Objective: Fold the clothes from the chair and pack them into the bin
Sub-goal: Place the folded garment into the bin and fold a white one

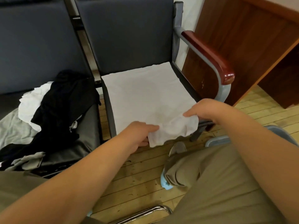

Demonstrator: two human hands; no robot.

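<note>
A white garment [142, 94] lies spread flat over the seat of the right chair [126, 34], its near edge bunched and hanging past the seat front. My left hand [139, 135] pinches that bunched edge at its left end. My right hand [208, 110] grips the same edge at its right end. On the left chair seat [87, 126] sits a heap of clothes [53, 107] in black, white and grey. A light blue bin [218, 140] shows only as a rim on the floor by my right knee, mostly hidden by my right arm and leg.
The right chair has a dark red wooden armrest [208, 54] on a grey metal frame. A wooden desk [252, 38] stands to the right of it. My legs in khaki trousers and a shoe [177, 147] rest on the wooden plank floor [140, 175]. A chrome tube [150, 212] crosses the bottom.
</note>
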